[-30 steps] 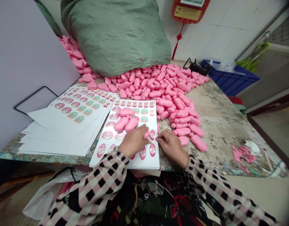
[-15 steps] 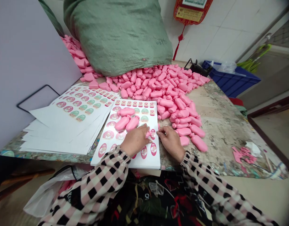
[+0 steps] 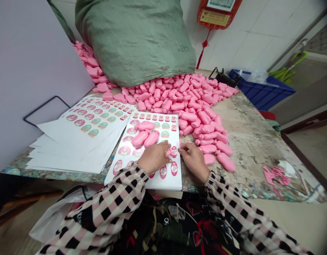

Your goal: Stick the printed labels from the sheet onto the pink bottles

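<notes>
A stack of sticker sheets [image 3: 146, 182] lies at the table's front edge, printed with pink and green labels. Over it my left hand [image 3: 155, 156] is closed around a small pink plastic bottle [image 3: 168, 153]; only the neck end shows, beside an oval pink sticker [image 3: 174, 151]. At the stack's right edge, my right hand [image 3: 192, 157] has thumb and forefinger pinched together close to that sticker. What they pinch, if anything, is too small to make out. Just beyond my left hand, several pink bottles [image 3: 151, 138] rest on the top sheet.
A large heap of pink bottles [image 3: 179, 95] spreads below a green sack [image 3: 137, 42]. More sheets [image 3: 70, 152] are fanned out at left beside a pale panel [image 3: 35, 63]. Pink scraps [image 3: 276, 175] lie at right, and a blue crate [image 3: 261, 92] stands beyond the table.
The view has shifted very slightly. Both hands keep practically the same place and grip over the sheet.
</notes>
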